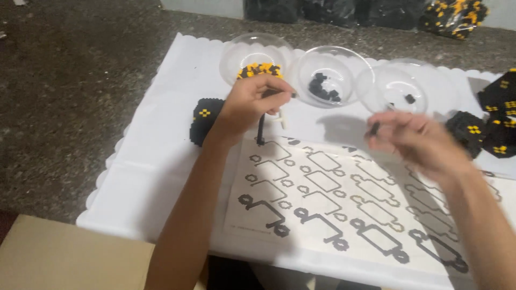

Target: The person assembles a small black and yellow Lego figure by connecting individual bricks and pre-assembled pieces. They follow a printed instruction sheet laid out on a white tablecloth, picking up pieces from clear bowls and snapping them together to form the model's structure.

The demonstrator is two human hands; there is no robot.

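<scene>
White scalloped cloth (161,139) over speckled stone floor (70,80); left hand (250,104) fingers clamped on black strip (261,130), right hand (411,140) pinching black bead (374,129).

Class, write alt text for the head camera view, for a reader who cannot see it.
Two bare hands work over a white sheet printed with outline shapes: the left hand pinches a thin black strip, and the right hand holds a small black piece. Three clear bowls of black and yellow beads stand behind them.

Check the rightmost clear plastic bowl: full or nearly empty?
Nearly empty: the rightmost clear plastic bowl holds only one or two small black pieces.
</scene>
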